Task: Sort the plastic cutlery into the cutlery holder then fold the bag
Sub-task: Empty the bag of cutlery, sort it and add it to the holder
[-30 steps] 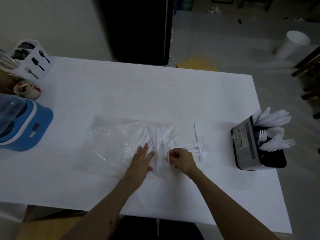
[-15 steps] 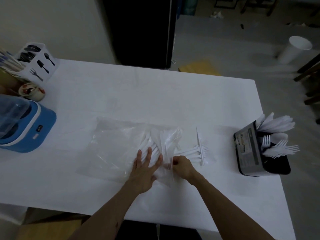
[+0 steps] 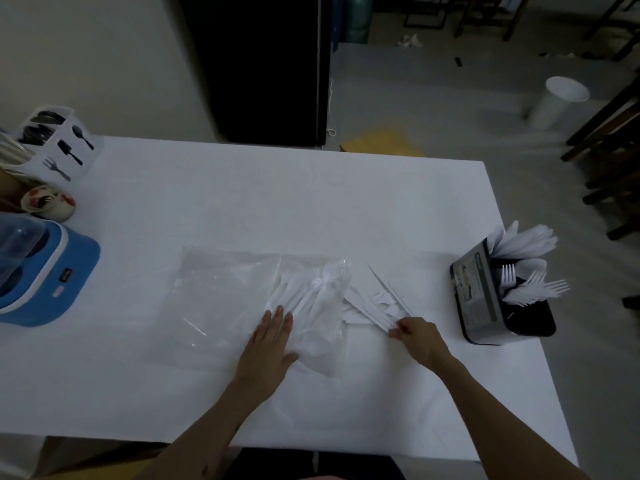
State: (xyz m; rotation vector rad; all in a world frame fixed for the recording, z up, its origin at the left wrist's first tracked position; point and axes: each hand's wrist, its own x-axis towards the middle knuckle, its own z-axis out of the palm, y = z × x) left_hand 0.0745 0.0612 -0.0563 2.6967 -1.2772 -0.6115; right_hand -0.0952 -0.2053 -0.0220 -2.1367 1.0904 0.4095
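A clear plastic bag (image 3: 225, 292) lies flat on the white table (image 3: 242, 202), with several white plastic cutlery pieces (image 3: 311, 296) still inside its right end. My left hand (image 3: 270, 344) presses flat on the bag, fingers spread. My right hand (image 3: 415, 337) pinches the handle ends of a bundle of white cutlery (image 3: 377, 303) drawn out to the right of the bag's mouth. The black cutlery holder (image 3: 485, 296) stands near the table's right edge, filled with white forks (image 3: 533, 289) and other pieces.
A white utensil caddy with black cutlery icons (image 3: 59, 147) stands at the far left corner, a small patterned cup (image 3: 48, 202) and a blue appliance (image 3: 45, 271) in front of it. A white bin (image 3: 557, 102) stands on the floor beyond.
My right hand has moved right from the bag's mouth, pulling a bundle of cutlery out with it. My left hand stays pressed on the bag.
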